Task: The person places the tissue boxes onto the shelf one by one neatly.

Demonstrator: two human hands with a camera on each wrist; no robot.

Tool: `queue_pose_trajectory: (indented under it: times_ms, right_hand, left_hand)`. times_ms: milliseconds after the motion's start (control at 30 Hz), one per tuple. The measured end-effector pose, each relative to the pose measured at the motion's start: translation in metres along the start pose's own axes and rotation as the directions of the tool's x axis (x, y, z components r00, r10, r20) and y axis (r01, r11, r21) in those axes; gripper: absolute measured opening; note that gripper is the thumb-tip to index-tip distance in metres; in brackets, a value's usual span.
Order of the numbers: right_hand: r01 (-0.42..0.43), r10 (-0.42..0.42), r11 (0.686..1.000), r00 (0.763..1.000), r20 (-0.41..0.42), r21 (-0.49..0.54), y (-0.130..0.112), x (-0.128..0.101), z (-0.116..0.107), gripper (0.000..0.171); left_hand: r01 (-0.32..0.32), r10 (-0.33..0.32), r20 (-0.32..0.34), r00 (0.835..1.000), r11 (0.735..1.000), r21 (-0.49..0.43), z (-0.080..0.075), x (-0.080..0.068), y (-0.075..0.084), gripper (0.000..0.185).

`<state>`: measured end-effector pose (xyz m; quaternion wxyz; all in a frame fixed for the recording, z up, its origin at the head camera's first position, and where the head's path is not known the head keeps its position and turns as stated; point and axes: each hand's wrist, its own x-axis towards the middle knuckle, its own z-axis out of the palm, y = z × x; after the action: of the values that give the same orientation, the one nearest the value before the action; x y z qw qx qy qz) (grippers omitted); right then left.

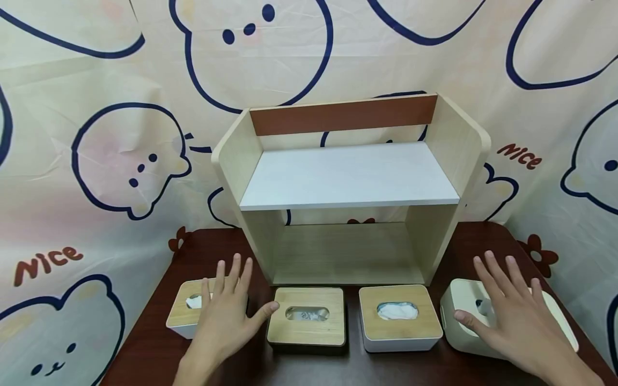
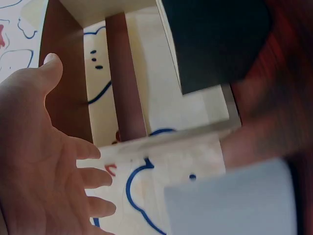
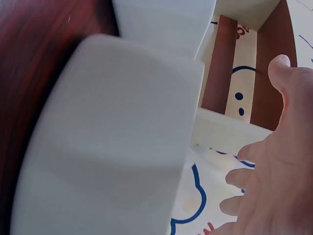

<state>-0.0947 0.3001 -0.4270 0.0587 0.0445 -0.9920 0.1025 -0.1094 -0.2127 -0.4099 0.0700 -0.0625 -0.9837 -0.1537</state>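
Observation:
Fingers straight and spread, my left hand [image 1: 227, 311] hovers over the leftmost tissue box [image 1: 185, 305], a white one with a wooden lid, and partly hides it. Beside its thumb sits a dark tissue box [image 1: 309, 332] with a wooden lid. A white tissue box [image 1: 398, 329] with a wooden lid stands right of that. My right hand [image 1: 519, 319], also spread, is over the rounded all-white tissue box [image 1: 465, 327] at the far right and covers part of its top. Both wrist views show the palms with nothing in them.
A two-tier shelf [image 1: 347, 177] with a white middle board stands behind the boxes on a dark wooden table [image 1: 294, 372]. Cartoon-printed cloth [image 1: 120, 225] hangs at the back and sides.

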Motion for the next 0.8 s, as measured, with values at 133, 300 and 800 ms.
queue_pose_trajectory:
  times_ms: [133, 300, 800]
  right_hand:
    - [0.034, -0.033, 0.998, 0.999, -0.024, 0.046, -0.008, -0.006, 0.006, 0.119]
    - [0.075, -0.07, 0.992, 0.996, -0.048, 0.104, -0.019, -0.011, 0.014, 0.115]
    - [0.096, -0.102, 0.951, 0.995, 0.004, 0.292, -0.053, -0.023, 0.026, 0.114]
  left_hand:
    - [-0.024, 0.023, -0.004, 1.0, 0.999, -0.031, 0.01, 0.0, 0.013, 0.105]
    - [-0.066, 0.066, -0.003, 0.998, 0.996, -0.064, 0.021, -0.001, 0.028, 0.105]
    - [-0.162, 0.164, -0.004, 0.986, 0.969, -0.189, 0.041, -0.007, 0.071, 0.111]
